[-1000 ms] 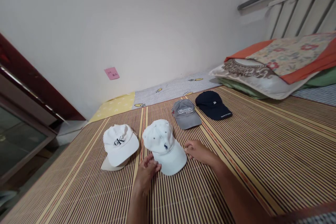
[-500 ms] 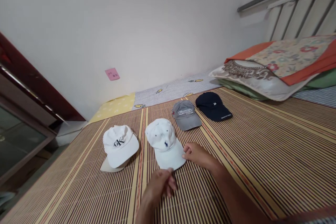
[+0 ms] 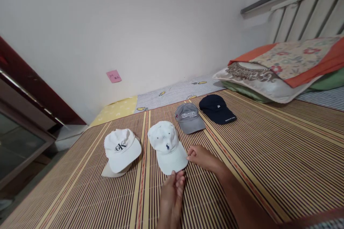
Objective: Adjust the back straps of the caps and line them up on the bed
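Observation:
A pale white baseball cap with a small dark horse-rider logo lies in the middle of the striped mat, its brim toward me. My left hand is at the front edge of that brim, thumb and fingers closed on it. At the brim's right side, my right hand pinches the edge between thumb and curled fingers. Left of it, a white cap with "CK" letters rests on top of a beige cap, mostly hidden. Behind are a grey cap with white lettering and a navy cap.
The striped mat covers the bed, with a checked sheet along the wall. Pillows under a floral orange cloth lie at right, below a radiator. A pink note is on the wall.
My left hand has moved slightly right and turned, its fingers now on the front of the brim. The right hand stays at the brim's side. The caps have hardly moved.

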The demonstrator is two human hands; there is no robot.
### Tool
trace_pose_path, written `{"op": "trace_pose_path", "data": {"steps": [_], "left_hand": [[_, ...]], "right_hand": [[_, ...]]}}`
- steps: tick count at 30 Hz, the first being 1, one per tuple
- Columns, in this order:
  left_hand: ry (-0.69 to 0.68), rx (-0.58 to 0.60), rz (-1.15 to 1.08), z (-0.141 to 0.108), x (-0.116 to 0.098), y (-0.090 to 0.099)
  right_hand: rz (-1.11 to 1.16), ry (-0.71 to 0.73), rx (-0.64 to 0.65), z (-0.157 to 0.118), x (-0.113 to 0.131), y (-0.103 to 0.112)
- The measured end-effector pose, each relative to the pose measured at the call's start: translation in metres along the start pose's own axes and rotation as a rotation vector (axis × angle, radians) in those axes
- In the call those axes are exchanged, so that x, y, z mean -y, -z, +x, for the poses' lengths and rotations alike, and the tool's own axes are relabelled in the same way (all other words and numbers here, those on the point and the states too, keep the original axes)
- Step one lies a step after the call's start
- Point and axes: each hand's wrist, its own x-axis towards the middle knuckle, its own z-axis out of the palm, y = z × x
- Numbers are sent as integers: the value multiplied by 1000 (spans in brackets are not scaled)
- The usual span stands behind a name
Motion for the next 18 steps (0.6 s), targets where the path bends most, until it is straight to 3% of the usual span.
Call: {"op": "trace_pose_path", "data": {"steps": [18], "left_hand": [[-10,-34,-8,17,-26,-10]], "right_hand": [[-24,16,42,-9,10,3]]}}
